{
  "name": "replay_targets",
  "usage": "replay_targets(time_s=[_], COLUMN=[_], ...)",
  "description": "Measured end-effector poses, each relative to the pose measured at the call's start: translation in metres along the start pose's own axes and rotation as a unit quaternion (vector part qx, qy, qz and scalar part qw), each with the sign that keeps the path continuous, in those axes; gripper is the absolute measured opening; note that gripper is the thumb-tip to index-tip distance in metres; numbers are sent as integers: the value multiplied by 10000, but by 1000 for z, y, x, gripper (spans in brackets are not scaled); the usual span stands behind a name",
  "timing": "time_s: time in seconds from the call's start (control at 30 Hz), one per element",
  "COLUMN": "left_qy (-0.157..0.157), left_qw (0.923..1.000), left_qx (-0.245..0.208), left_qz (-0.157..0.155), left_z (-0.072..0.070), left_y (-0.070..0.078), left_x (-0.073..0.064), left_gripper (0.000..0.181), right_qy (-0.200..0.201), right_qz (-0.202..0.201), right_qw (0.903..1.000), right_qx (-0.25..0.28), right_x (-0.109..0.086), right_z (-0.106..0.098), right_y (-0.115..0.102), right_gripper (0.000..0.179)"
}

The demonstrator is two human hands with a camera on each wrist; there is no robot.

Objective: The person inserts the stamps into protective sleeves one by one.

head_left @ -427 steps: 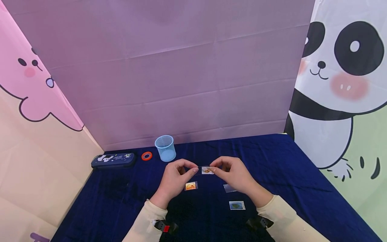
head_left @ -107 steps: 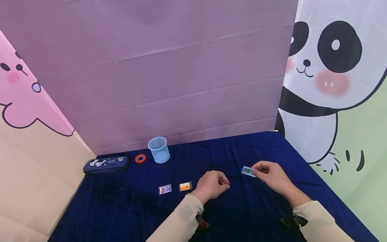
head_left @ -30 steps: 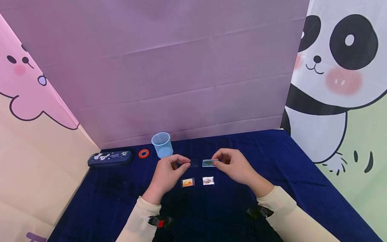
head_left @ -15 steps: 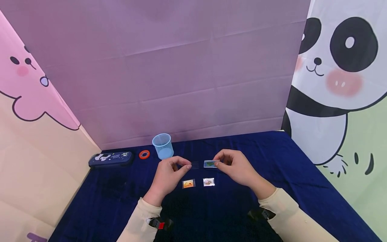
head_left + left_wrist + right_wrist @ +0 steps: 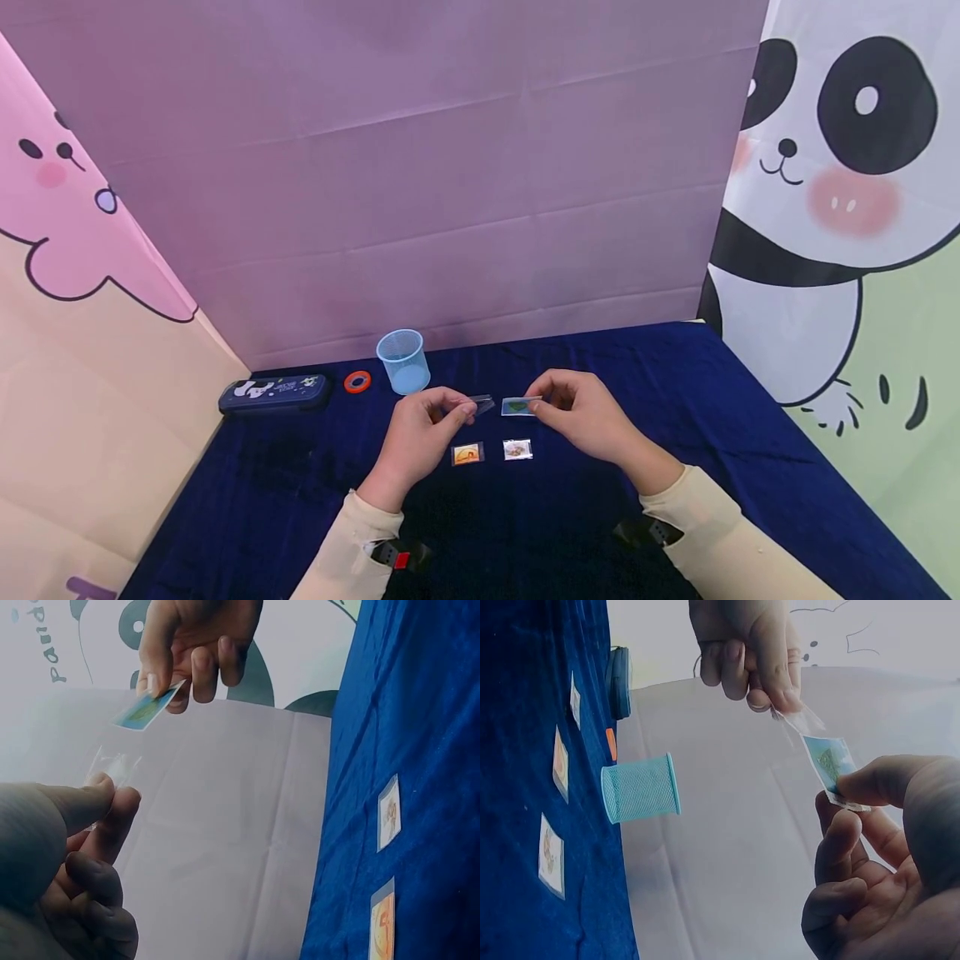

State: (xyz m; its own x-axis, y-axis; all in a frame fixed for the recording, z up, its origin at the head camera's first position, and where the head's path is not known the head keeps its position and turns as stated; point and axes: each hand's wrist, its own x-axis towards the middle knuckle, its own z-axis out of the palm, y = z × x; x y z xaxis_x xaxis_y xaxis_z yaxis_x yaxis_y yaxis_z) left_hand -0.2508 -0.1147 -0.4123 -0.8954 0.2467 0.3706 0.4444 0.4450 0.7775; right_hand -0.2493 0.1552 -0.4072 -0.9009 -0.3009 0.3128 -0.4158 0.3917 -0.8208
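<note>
Both hands are raised above the dark blue cloth. My left hand point(image 5: 420, 429) pinches a small clear plastic sleeve point(image 5: 116, 766) between thumb and forefinger. Its mouth gapes towards the right in the head view. Opposite it, my right hand point(image 5: 577, 410) pinches the right end of a blue-green stamp point(image 5: 829, 765) with a white border. The stamp's free edge is close to the sleeve's mouth. Below the hands lie an orange stamp point(image 5: 468, 453) in a clear sleeve and a whitish stamp point(image 5: 517, 449), also sleeved. Another sleeved stamp point(image 5: 575, 701) shows in the right wrist view; the left hand hides it from the head.
A light blue mesh pen cup point(image 5: 403, 362) stands near the back curtain. Left of it are an orange-red tape roll point(image 5: 357, 382) and a dark blue pencil case point(image 5: 273, 393). Printed cloth walls point(image 5: 802, 333) enclose both sides.
The sleeve's mouth has spread apart in the last half second. Since 3.6 s ago, the right hand brought the stamp leftward to the sleeve. The whitish stamp, held 14.2 s ago, now lies down.
</note>
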Motion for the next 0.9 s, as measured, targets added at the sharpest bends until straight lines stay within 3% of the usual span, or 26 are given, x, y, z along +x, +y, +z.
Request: replay_targets(time_s=[0.37, 0.9], left_qy=[-222, -328], left_qw=[9989, 9985], left_qx=[-323, -323], left_qz=[-266, -307], left_z=[5, 6], left_y=[0, -1], left_x=[0, -1], left_gripper=[12, 12], right_qy=[493, 330], right_qz=[-21, 18], right_qw=[9988, 9994], right_qx=[-2, -70], right_x=[0, 1], right_z=[0, 4], right_y=[-1, 4], right_gripper=[6, 7])
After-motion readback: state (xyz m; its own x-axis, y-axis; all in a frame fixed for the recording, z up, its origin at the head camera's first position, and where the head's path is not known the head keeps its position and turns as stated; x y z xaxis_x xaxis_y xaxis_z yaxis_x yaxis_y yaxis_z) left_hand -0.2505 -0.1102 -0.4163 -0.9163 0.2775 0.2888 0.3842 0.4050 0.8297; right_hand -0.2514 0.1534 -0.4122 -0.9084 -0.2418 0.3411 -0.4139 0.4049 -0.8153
